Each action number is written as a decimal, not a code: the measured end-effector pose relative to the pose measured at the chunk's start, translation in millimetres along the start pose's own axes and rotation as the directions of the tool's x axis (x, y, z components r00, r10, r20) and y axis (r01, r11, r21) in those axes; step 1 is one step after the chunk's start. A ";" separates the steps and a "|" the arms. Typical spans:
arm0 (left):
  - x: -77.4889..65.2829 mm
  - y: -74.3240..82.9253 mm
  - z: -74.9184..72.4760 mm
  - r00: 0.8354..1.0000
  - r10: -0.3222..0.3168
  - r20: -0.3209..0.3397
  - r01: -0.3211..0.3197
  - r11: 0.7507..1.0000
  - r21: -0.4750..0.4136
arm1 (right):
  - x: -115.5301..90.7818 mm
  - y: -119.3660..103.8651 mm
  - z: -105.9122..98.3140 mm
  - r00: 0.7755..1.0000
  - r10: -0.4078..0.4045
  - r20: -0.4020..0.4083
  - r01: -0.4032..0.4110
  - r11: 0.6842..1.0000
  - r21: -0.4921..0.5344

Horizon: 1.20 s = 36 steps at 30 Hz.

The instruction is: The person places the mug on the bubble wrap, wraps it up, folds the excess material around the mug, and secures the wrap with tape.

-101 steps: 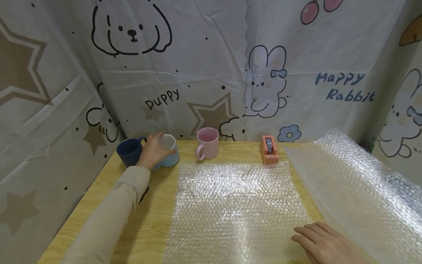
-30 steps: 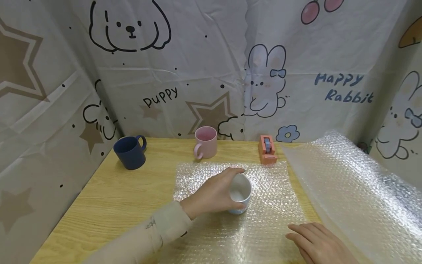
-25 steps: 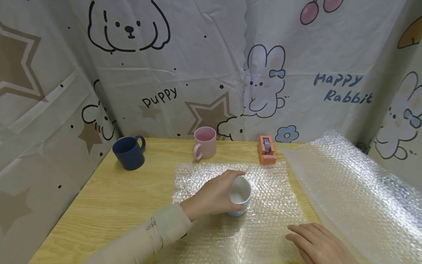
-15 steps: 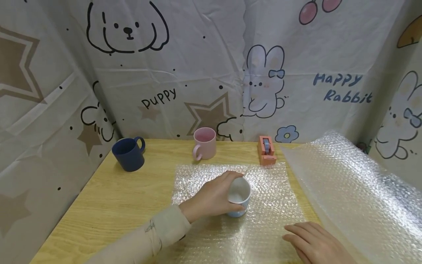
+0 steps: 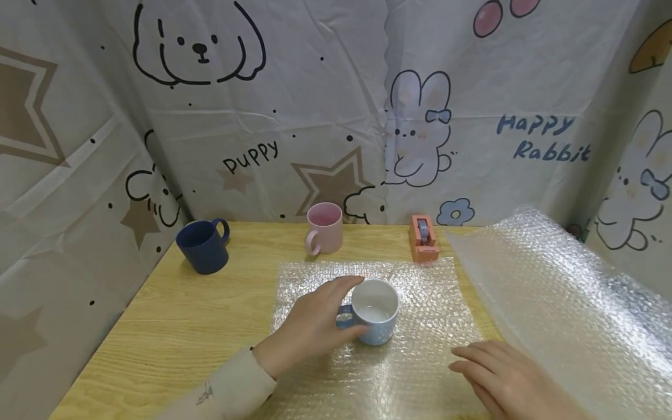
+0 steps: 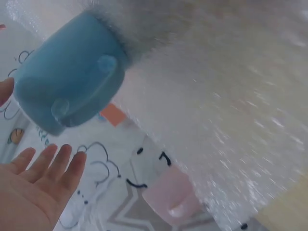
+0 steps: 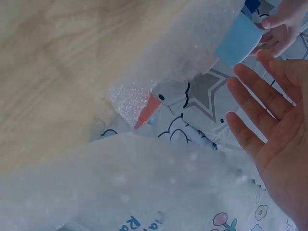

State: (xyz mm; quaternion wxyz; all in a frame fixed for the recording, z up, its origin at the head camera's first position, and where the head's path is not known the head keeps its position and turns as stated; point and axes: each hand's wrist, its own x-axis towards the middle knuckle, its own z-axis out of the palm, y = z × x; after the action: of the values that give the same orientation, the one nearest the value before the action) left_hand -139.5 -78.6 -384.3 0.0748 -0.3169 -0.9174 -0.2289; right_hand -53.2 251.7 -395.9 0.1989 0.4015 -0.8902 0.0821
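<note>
A light blue mug (image 5: 375,315) with a white inside stands upright on a sheet of bubble wrap (image 5: 420,361), its handle to the left. My left hand (image 5: 310,321) is spread around the handle side; in the left wrist view the fingers (image 6: 45,168) are apart from the blue mug (image 6: 67,72). My right hand (image 5: 509,376) hovers low at the sheet's right edge, fingers relaxed and holding nothing. The right wrist view shows the right palm (image 7: 279,130) with fingers extended.
A dark blue mug (image 5: 203,248) stands at the back left and a pink mug (image 5: 326,230) at the back middle. An orange tape dispenser (image 5: 424,239) sits behind the sheet. More bubble wrap (image 5: 556,291) covers the right side. Patterned cloth (image 5: 315,105) hangs behind the table.
My left hand carried the light blue mug from beside the dark blue mug onto the bubble wrap, then let go and drew back left, showing the handle. The right hand has hardly moved.
</note>
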 end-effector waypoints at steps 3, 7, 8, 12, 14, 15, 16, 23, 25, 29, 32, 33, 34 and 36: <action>-10.1 -4.1 -4.5 0.997 0.033 -0.068 -0.030 0.998 0.051 | 4.4 2.9 -5.4 1.000 0.005 0.020 -0.004 1.000 -0.002; -21.3 -8.6 -8.9 0.990 0.064 -0.125 -0.053 0.995 0.088 | 12.5 11.3 -8.2 0.999 -0.029 -0.029 0.029 0.999 -0.015; -23.9 -9.5 -9.5 0.989 0.062 -0.132 -0.050 0.995 0.087 | 14.4 14.3 -8.2 0.998 -0.042 -0.045 0.041 0.999 -0.023; -32.4 -12.4 -9.8 0.991 0.032 -0.129 -0.023 0.998 0.064 | 21.0 28.7 -7.9 0.996 -0.074 -0.042 0.073 0.997 -0.032; -35.8 -12.9 -9.4 0.993 0.012 -0.122 -0.005 0.998 0.055 | 23.9 37.6 -8.4 0.998 -0.070 0.003 0.070 0.997 -0.021; -37.2 -12.9 -9.1 0.993 0.001 -0.122 0.006 0.999 0.053 | 25.9 42.3 -8.5 0.997 -0.065 0.029 0.065 0.998 -0.008; -38.8 -12.5 -8.8 0.992 -0.008 -0.125 0.015 0.999 0.052 | 28.0 47.3 -7.9 0.997 -0.060 0.055 0.060 0.998 0.007; -46.3 -8.9 -5.5 0.985 0.011 -0.174 -0.005 0.999 0.032 | 45.0 74.3 -4.8 0.979 0.026 0.204 -0.039 0.997 0.062; -47.4 -8.8 -4.3 0.982 0.023 -0.187 -0.018 0.999 0.030 | 50.2 80.7 -3.5 0.972 0.053 0.231 -0.068 0.996 0.056; -49.4 -10.0 -2.3 0.978 0.033 -0.204 -0.029 0.999 0.024 | 62.0 91.7 -1.0 0.955 0.118 0.273 -0.138 0.989 0.055; -51.1 -10.9 -2.3 0.977 0.029 -0.213 -0.025 0.999 0.023 | 71.8 98.3 1.9 0.932 0.187 0.309 -0.218 0.974 0.068; -51.6 -10.8 -2.4 0.976 0.026 -0.214 -0.022 1.000 0.023 | 74.8 100.3 3.2 0.923 0.212 0.320 -0.246 0.967 0.068; -52.3 -10.8 -2.7 0.976 0.024 -0.214 -0.020 1.000 0.023 | 77.8 102.3 4.4 0.916 0.231 0.327 -0.268 0.961 0.072; -53.7 -10.5 -2.9 0.978 0.019 -0.207 -0.015 1.000 0.023 | 83.0 106.3 6.7 0.905 0.264 0.333 -0.303 0.951 0.068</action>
State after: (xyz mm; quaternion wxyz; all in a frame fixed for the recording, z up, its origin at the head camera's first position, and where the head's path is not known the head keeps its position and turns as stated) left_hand -103.6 -116.6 -400.8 0.1754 -0.2982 -0.9043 -0.2501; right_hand -184.2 263.6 -365.7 0.0137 0.2868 -0.9530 0.0965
